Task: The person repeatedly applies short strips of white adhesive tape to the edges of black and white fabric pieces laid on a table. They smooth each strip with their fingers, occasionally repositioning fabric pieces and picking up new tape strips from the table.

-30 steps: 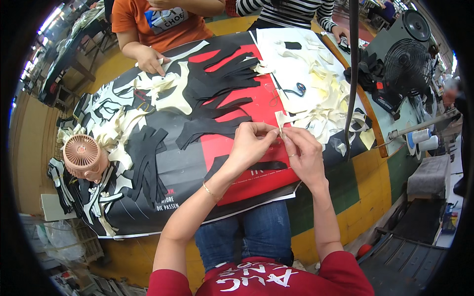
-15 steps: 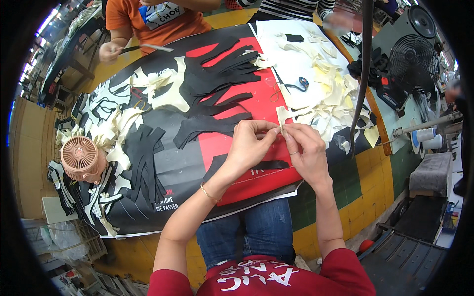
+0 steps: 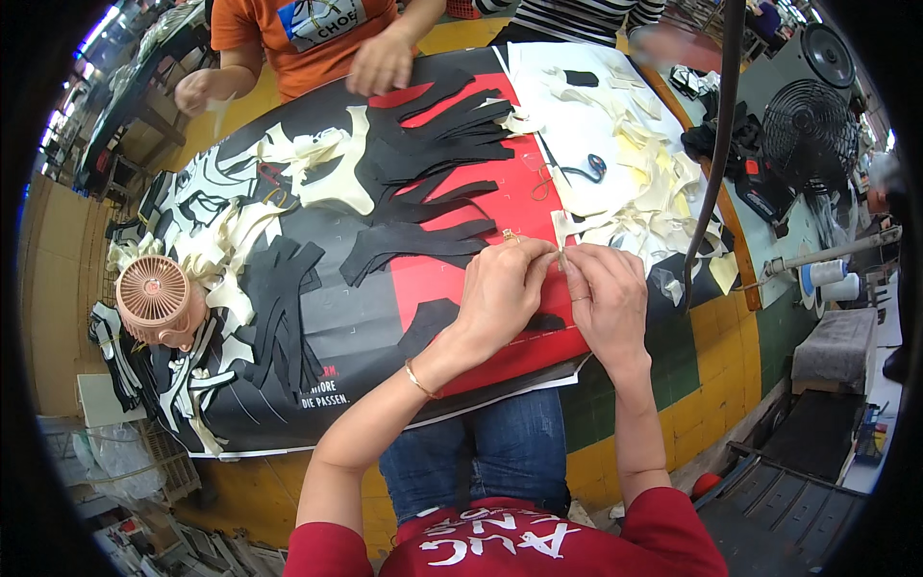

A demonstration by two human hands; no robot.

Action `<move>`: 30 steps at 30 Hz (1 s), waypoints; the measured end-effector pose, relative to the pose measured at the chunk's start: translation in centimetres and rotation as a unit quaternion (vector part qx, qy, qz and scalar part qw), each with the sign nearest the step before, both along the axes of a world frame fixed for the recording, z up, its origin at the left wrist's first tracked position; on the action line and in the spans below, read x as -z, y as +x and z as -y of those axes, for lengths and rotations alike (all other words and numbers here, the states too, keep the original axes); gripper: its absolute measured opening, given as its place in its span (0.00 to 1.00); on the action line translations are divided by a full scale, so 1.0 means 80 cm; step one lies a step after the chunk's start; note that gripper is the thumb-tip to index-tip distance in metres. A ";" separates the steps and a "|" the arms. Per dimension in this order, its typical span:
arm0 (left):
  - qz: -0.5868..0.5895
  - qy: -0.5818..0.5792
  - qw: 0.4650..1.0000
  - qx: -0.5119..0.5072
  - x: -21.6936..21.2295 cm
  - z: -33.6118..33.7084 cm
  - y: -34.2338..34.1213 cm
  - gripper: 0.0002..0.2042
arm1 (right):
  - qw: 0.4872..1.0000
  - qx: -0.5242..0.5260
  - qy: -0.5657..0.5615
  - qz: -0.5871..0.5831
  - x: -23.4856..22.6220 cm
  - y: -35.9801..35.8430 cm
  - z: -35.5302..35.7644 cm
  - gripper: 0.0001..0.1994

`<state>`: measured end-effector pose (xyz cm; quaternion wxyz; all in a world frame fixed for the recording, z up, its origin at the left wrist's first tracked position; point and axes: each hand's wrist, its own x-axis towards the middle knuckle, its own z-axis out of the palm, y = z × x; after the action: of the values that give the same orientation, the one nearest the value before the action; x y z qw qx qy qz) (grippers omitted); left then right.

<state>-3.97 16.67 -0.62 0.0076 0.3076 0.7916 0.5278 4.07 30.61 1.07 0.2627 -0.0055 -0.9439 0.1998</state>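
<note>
Over the red part of the table covering, my left hand (image 3: 502,288) and my right hand (image 3: 611,296) meet fingertip to fingertip. Both pinch a narrow cream fabric piece (image 3: 561,228), whose upper end sticks up past the fingers. The lower part of the piece is hidden by my fingers. A black fabric piece (image 3: 426,323) lies flat beneath my left wrist, partly covered. Just beyond my hands are black cut fabric pieces (image 3: 423,242) in a spread row. To the right of them rests a heap of cream fabric pieces (image 3: 639,207).
Dark-handled thread snips (image 3: 589,170) lie on the white paper. A pink fan (image 3: 154,300) stands at the left among cream and black strips (image 3: 279,317). A dark cable (image 3: 723,125) hangs at the right. Across the table, a person in orange (image 3: 308,48) and one in stripes (image 3: 567,21) work.
My hands stay together on the cream piece, with small finger shifts. The person in orange has moved one hand down to the black pieces; the strip in their other hand now hangs down.
</note>
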 end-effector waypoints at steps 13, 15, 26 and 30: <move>0.009 -0.033 0.999 -0.011 0.001 -0.002 -0.002 0.06 | 0.996 0.023 -0.081 0.028 0.012 -0.002 -0.005 0.06; 0.019 -0.030 0.999 -0.010 0.000 -0.002 -0.004 0.06 | 0.993 0.024 -0.110 0.036 0.010 -0.003 -0.009 0.06; -0.007 -0.013 1.000 -0.006 0.002 -0.008 -0.003 0.07 | 0.999 0.011 0.013 0.029 0.005 0.002 -0.007 0.09; -0.030 -0.015 0.999 0.004 0.000 -0.007 -0.004 0.06 | 0.999 0.007 0.001 0.034 0.003 0.000 -0.009 0.08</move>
<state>-4.32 17.26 -0.65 -0.0089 0.3262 0.7983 0.5062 4.06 31.32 0.84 0.2315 -0.0189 -0.9525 0.1968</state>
